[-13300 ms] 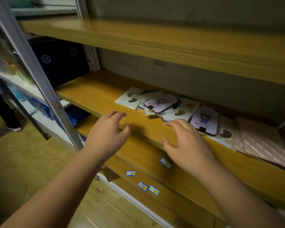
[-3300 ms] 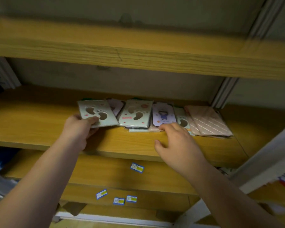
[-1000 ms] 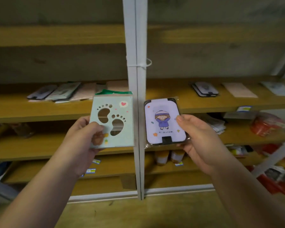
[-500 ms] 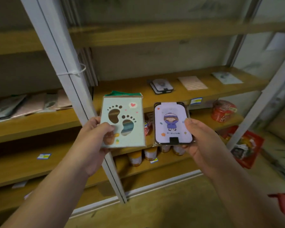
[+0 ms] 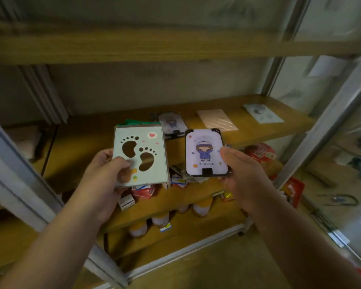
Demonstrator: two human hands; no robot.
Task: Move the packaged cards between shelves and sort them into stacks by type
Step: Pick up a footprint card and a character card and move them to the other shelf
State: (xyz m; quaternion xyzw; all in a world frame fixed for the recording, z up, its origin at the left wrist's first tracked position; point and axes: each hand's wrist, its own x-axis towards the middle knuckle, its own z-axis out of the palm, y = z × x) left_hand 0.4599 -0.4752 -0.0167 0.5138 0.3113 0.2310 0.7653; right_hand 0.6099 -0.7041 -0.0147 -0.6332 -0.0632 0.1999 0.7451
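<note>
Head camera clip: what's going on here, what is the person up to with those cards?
A person stands at a wooden shelf holding one packaged card in each hand. The left hand grips a pale green footprint card; the right hand holds a purple cartoon-figure card. On the shelf behind lie a matching purple stack, a pink card and a pale blue card, set apart by type.

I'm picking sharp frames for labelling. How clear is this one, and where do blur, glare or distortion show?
Head view: dim, warm light; the footprint card and purple cartoon card are fairly sharp, both hands soft. The shelf's purple card stack, pink card and pale card are blurred. Mild glare on the shelf's right end. Wide-angle bending tilts the metal uprights.
</note>
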